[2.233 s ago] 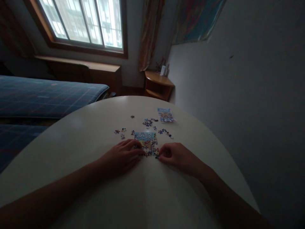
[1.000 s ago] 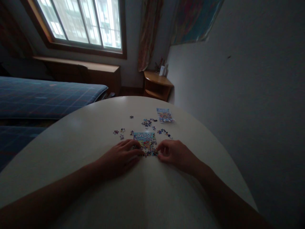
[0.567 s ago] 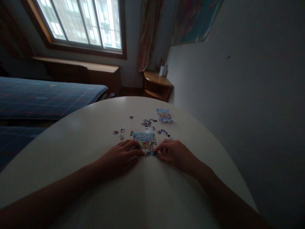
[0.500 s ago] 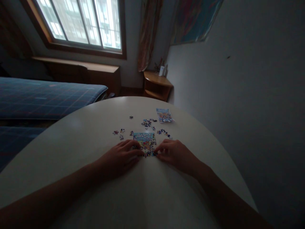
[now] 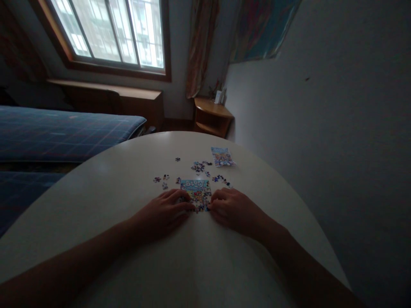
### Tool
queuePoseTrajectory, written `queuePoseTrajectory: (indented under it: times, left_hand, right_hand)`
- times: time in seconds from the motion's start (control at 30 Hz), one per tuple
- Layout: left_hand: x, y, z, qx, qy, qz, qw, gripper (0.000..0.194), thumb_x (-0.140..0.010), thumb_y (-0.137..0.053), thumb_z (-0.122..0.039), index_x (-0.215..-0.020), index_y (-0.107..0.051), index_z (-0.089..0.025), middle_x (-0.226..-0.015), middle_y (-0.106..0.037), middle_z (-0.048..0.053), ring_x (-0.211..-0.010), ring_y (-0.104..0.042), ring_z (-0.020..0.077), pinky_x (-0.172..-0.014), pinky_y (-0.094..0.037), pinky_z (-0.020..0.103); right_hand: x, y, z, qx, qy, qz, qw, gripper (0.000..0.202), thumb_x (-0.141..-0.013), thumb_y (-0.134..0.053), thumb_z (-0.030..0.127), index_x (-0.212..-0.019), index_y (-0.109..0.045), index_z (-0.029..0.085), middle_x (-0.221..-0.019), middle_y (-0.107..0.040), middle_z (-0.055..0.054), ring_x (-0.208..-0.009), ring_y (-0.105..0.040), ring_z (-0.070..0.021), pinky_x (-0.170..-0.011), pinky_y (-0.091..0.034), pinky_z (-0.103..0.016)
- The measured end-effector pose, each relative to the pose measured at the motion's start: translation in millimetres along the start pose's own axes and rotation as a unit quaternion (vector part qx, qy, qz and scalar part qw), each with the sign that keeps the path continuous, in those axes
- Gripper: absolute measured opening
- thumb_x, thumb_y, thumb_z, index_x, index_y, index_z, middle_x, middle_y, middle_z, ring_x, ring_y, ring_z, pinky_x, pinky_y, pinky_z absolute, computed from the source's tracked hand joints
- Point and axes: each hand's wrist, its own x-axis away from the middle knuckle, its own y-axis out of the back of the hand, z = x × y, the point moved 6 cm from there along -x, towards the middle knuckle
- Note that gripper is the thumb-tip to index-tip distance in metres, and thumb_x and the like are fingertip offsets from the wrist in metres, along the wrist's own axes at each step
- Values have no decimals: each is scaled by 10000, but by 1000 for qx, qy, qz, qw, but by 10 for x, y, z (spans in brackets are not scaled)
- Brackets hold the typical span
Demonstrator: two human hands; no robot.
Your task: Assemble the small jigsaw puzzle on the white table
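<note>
A partly joined jigsaw puzzle (image 5: 196, 188) lies flat on the white table, with a light blue lettered top and a crowded, colourful lower part. My left hand (image 5: 170, 209) rests against its left side, fingers curled over the edge and covering the lower left corner. At the lower right corner, my right hand (image 5: 229, 207) has its thumb and fingers closed together on a small dark jigsaw piece (image 5: 207, 208), mostly hidden by the fingertips. Loose jigsaw pieces (image 5: 198, 167) lie beyond the puzzle, and several others (image 5: 157, 179) are to its left.
A small printed picture sheet (image 5: 222, 157) lies at the back right of the round table (image 5: 128, 171). More loose pieces (image 5: 219, 178) lie just beyond my right hand. Past the table are a plaid mattress (image 5: 70, 132), a corner shelf (image 5: 213, 107) and a window.
My right fingers have drawn closer together at the puzzle's lower right corner, over the dark piece. The left hand stays in place. The whole view has shifted slightly.
</note>
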Motion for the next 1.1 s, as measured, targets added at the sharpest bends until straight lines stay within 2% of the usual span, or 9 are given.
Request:
queuePoseTrajectory:
  times: [0.2, 0.37, 0.5, 0.57, 0.67, 0.8, 0.97, 1.1]
  left_hand:
    - [-3, 16, -7, 2, -4, -12, 1000, 244, -986, -490, -226, -1196, -611, -251, -1243, -575, 92, -1099, -576, 243, -947, -522, 456]
    - [-10, -14, 6, 1, -1, -4, 1000, 252, -981, -495, -224, -1207, -604, -247, -1248, -569, 96, -1112, -567, 252, -952, -516, 476]
    - [-10, -2, 2, 4, 0, -3, 1000, 262, -976, -491, -212, -1207, -607, -253, -1229, -573, 90, -1104, -569, 248, -954, -513, 471]
    - [-5, -3, 7, 4, 2, -1, 1000, 271, -970, -501, -215, -1216, -606, -261, -1235, -568, 87, -1107, -567, 244, -959, -511, 459]
    - [1, -16, 19, 4, 1, -1, 1000, 281, -962, -513, -216, -1225, -598, -261, -1243, -563, 88, -1122, -558, 246, -978, -502, 462]
    - [-2, -24, 22, 6, -2, -1, 1000, 277, -961, -504, -204, -1217, -596, -253, -1231, -570, 90, -1112, -561, 252, -982, -499, 482]
    - [-9, -20, 15, 9, -2, 0, 1000, 283, -968, -506, -215, -1230, -599, -264, -1231, -570, 86, -1116, -558, 247, -995, -488, 472]
    - [-7, -20, 18, 8, 0, -8, 1000, 274, -966, -516, -228, -1218, -614, -270, -1227, -573, 85, -1116, -561, 244, -1001, -483, 463]
  right_hand:
    - [-42, -14, -23, -19, -6, -7, 1000, 129, -901, -597, 194, -821, -691, 157, -871, -681, -61, -736, -594, -143, -710, -420, -277]
    - [-95, 9, -109, -68, -26, -17, 997, 123, -907, -621, 233, -855, -724, 190, -860, -706, -34, -742, -615, -137, -750, -412, -282]
    - [-282, 16, -348, -93, -111, -50, 988, 116, -894, -643, 249, -884, -747, 198, -845, -728, -28, -703, -618, -131, -713, -421, -263]
    - [-420, 25, -509, -90, -163, -72, 980, 134, -895, -631, 238, -931, -753, 197, -897, -745, -38, -768, -644, -149, -731, -440, -260]
    - [-650, 2, -733, -75, -225, -62, 970, 174, -892, -616, 220, -980, -765, 196, -995, -760, -57, -903, -672, -181, -835, -460, -277]
    - [-932, -32, -902, -69, -251, -43, 965, 187, -875, -642, 234, -997, -779, 198, -979, -772, -73, -926, -685, -204, -841, -476, -288]
    - [-1131, -109, -942, -64, -280, -12, 958, 241, -863, -680, 363, -1004, -780, 196, -1018, -771, -90, -925, -694, -216, -794, -483, -287]
    - [-1194, -128, -929, -59, -311, 18, 948, 265, -819, -722, 375, -1015, -774, 205, -1051, -767, -96, -961, -692, -237, -803, -481, -299]
